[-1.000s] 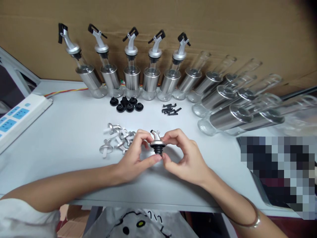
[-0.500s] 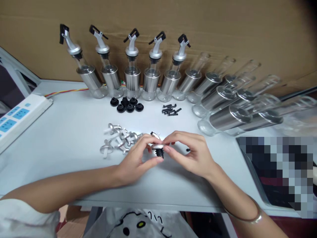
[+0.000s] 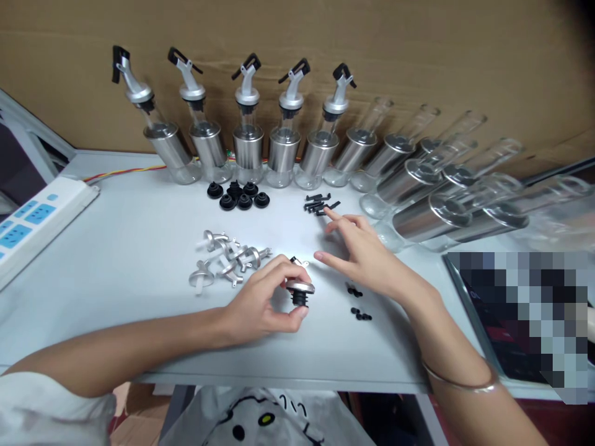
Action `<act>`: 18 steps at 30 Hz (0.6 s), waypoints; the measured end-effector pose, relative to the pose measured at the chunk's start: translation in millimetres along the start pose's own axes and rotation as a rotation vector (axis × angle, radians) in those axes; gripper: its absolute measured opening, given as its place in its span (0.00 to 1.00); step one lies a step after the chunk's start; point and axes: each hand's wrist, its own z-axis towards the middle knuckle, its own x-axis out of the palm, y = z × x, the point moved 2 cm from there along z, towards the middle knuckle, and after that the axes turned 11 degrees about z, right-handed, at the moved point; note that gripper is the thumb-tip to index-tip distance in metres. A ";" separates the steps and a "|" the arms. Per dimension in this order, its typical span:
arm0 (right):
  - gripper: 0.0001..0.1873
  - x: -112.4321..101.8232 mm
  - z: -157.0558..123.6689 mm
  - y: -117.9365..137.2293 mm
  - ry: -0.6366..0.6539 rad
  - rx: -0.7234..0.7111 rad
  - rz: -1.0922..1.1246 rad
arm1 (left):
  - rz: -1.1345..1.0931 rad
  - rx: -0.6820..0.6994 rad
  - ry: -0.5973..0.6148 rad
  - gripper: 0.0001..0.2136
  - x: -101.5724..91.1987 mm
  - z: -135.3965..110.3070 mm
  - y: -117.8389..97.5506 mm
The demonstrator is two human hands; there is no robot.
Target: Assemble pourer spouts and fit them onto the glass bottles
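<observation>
My left hand (image 3: 264,300) grips a bottle pourer (image 3: 300,291), a silver spout piece with a black ribbed stopper pointing down. Its spout end is partly hidden behind my fingers. Farther up the table my right hand (image 3: 356,248) is open, thumb and fingers apart, with nothing held. Its index fingertip is at the near edge of several thin black levers (image 3: 318,203); whether it touches one I cannot tell. Loose silver spouts (image 3: 232,257) lie left of my left hand. Several black rubber stoppers (image 3: 244,201) sit behind them. Small black caps (image 3: 360,314) lie below my right wrist.
Along the cardboard backing (image 3: 297,37) stand several glass bottles with steel sleeves (image 3: 248,152) and pourers fitted. More bottles without pourers (image 3: 409,223) crowd the right. A white power strip (image 3: 46,217) lies at left. A dark, partly blurred-out device (image 3: 493,334) lies at right.
My right hand has let go of the pourer and moved up and right to the black levers, its fingers spreading. The left hand keeps the pourer, now slightly lower.
</observation>
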 end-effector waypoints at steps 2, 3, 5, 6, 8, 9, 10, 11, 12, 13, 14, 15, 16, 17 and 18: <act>0.30 2.8 0.2 -1.7 0.016 0.027 -0.039 | 0.005 0.023 0.010 0.13 0.0 0.1 -0.8; 0.28 3.7 0.5 -2.4 0.013 0.030 -0.066 | 0.010 0.034 0.015 0.13 0.1 0.2 -1.2; 0.21 4.2 1.2 -3.4 -0.011 0.008 -0.112 | 0.022 0.049 0.018 0.14 0.2 0.3 -1.5; 0.16 3.8 1.6 -3.7 -0.031 -0.012 -0.126 | 0.027 0.053 0.017 0.14 0.2 0.4 -1.5; 0.09 2.1 2.0 -3.9 -0.071 -0.054 -0.137 | 0.037 0.057 0.012 0.14 0.1 0.3 -1.3; 0.08 1.3 2.1 -3.6 -0.078 -0.072 -0.142 | 0.044 0.057 0.010 0.14 -0.1 0.2 -1.2; 0.08 0.7 2.2 -3.1 -0.076 -0.088 -0.148 | 0.051 0.058 0.007 0.14 -0.3 0.1 -1.0; 0.08 0.4 2.3 -2.3 -0.065 -0.105 -0.153 | 0.055 0.059 0.008 0.14 -0.5 0.0 -0.9; 0.09 0.3 2.4 -1.3 -0.048 -0.123 -0.155 | 0.057 0.059 0.012 0.13 -0.6 -0.2 -0.8; 0.10 0.5 2.5 -0.1 -0.029 -0.142 -0.154 | 0.057 0.058 0.018 0.13 -0.7 -0.3 -0.7; 0.10 0.8 2.5 1.0 -0.015 -0.158 -0.148 | 0.057 0.056 0.027 0.13 -0.8 -0.4 -0.6; 0.11 1.1 2.5 1.9 -0.003 -0.173 -0.141 | 0.060 0.052 0.036 0.13 -0.8 -0.5 -0.4; 0.12 1.5 2.4 2.4 0.007 -0.186 -0.134 | 0.067 0.045 0.043 0.13 -1.0 -0.5 -0.3; 0.13 1.8 2.3 2.4 0.013 -0.198 -0.129 | 0.074 0.035 0.044 0.12 -1.2 -0.4 -0.1; 0.13 1.7 2.1 1.9 0.010 -0.208 -0.128 | 0.082 0.023 0.041 0.12 -1.5 -0.3 0.2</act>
